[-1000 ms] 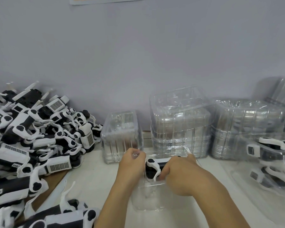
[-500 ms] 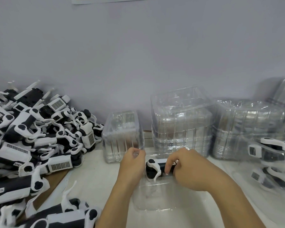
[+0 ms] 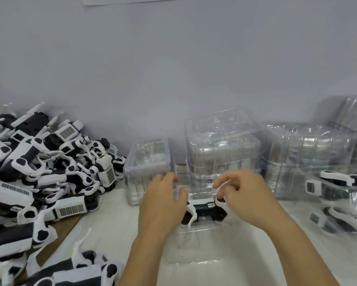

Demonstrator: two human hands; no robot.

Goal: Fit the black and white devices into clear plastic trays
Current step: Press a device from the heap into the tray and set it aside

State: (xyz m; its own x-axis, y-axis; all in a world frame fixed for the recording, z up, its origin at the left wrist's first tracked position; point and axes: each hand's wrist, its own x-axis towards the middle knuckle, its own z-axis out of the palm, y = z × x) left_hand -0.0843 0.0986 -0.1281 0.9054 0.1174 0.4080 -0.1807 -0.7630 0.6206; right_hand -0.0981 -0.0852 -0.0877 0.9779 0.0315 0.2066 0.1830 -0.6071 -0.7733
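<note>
A black and white device (image 3: 206, 209) lies across the far end of a clear plastic tray (image 3: 196, 256) on the white table in front of me. My left hand (image 3: 163, 205) pinches the tray's far left wall between thumb and fingers, just left of the device. My right hand (image 3: 247, 197) hovers over the device's right end with its fingers loosely curled and raised. Only one fingertip touches the white arm there. The tray's left side is partly hidden by my left hand.
A big heap of black and white devices (image 3: 49, 172) fills the left side, with more (image 3: 80, 271) at the bottom left. Stacks of empty clear trays (image 3: 148, 168) (image 3: 223, 151) (image 3: 307, 157) line the wall. Filled trays (image 3: 338, 195) sit at the right.
My right hand has let go of the device and lifted its fingers off it. The device now sits lower in the tray. My left hand stays on the tray wall.
</note>
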